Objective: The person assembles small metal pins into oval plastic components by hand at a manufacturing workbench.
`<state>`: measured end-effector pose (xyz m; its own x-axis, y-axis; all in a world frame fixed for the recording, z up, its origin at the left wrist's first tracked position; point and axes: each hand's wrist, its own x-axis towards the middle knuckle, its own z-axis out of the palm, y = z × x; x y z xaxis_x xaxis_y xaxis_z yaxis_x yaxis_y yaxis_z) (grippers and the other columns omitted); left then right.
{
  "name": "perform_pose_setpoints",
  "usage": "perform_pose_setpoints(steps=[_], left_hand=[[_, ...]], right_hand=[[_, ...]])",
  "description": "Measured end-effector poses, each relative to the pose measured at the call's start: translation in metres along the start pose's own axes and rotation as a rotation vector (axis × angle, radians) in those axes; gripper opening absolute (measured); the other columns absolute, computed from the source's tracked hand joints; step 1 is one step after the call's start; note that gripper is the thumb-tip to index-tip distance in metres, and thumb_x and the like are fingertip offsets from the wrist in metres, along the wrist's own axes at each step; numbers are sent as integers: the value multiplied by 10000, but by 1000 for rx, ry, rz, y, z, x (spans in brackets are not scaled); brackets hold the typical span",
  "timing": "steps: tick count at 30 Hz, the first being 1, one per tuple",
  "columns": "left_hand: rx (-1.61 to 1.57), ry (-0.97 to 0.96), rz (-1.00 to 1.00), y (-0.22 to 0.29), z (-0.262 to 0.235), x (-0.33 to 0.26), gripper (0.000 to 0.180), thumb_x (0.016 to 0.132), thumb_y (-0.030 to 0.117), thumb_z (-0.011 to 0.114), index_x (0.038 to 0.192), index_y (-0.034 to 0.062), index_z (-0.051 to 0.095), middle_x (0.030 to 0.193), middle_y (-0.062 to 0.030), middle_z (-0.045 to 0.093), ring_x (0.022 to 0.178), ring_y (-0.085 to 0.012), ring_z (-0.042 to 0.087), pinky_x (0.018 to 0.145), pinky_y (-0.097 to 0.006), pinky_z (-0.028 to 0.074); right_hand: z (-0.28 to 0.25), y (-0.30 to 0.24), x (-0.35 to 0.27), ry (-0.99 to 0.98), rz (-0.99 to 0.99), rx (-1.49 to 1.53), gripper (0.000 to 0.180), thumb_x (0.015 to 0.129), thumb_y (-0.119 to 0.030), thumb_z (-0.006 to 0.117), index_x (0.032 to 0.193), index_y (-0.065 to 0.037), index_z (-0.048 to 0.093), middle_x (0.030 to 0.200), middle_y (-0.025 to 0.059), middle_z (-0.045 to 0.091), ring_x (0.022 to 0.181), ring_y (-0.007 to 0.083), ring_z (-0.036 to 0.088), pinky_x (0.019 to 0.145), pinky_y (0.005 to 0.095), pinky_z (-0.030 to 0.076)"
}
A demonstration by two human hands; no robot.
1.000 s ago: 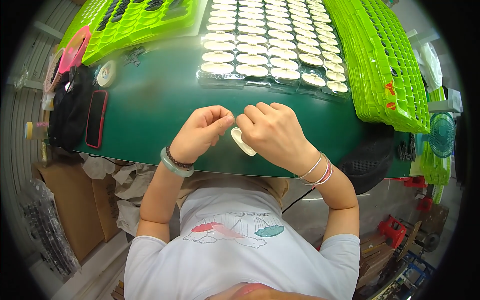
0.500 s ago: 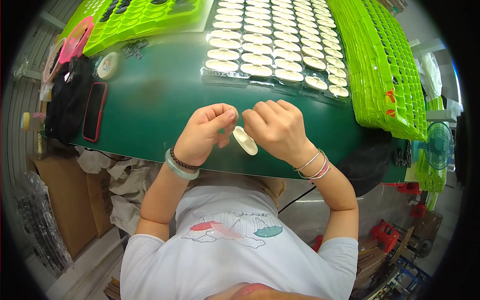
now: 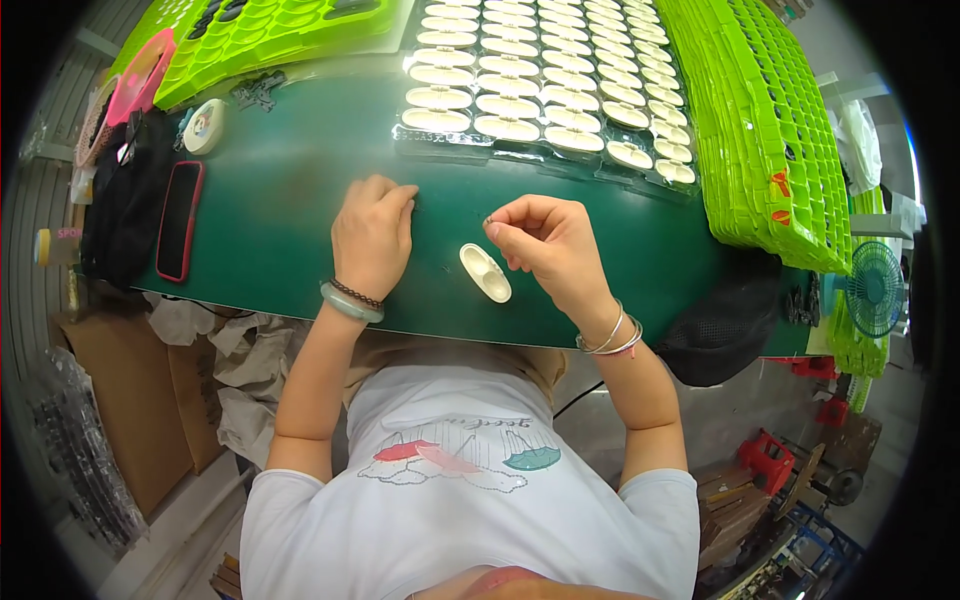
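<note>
My right hand [image 3: 552, 250] is raised over the green table, thumb and forefinger pinching a tiny dark piece [image 3: 489, 222] too small to name. Beside it on the table lies an oval cream-coloured shell [image 3: 485, 273] with a hollow inside, apart from both hands. My left hand [image 3: 372, 238] is at the table to the left of the shell, back up. Its fingers are bent and drawn together near a faint speck; whether anything is between the tips is hidden.
Rows of similar cream shells [image 3: 508, 106] fill a clear tray at the back. Stacked green trays [image 3: 750, 130] stand at right, another green tray [image 3: 270, 45] at back left. A phone [image 3: 180, 220], a tape roll [image 3: 204, 127] and small dark parts [image 3: 257, 90] lie left; a black mesh bag [image 3: 722, 320] sits right.
My hands have parted: the left went left and slightly up, the right moved a little right and turned its pinch leftward. The cream shell between them now lies beside the right hand.
</note>
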<state>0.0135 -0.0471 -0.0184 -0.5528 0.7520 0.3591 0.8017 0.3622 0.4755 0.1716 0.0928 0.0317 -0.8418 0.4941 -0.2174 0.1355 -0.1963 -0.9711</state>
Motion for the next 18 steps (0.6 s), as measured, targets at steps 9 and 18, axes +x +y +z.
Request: perform_pose_setpoints(steps=[9, 18], left_hand=[[-687, 60, -131, 60, -13, -13, 88, 809, 40, 721, 893, 14, 715, 860, -80, 686, 724, -154, 635, 568, -254, 474], [-864, -38, -236, 59, -7, -20, 116, 839, -4, 696, 952, -7, 723, 893, -78, 681, 752, -120, 627, 609, -230, 485]], right_hand=[[27, 24, -13, 349, -330, -384, 85, 780, -56, 724, 840, -7, 690, 711, 70, 666, 590, 119, 625, 538, 239, 484], [33, 43, -19, 512, -772, -793, 141, 761, -22, 700, 899, -37, 677, 717, 74, 602, 562, 212, 591, 519, 322, 472]])
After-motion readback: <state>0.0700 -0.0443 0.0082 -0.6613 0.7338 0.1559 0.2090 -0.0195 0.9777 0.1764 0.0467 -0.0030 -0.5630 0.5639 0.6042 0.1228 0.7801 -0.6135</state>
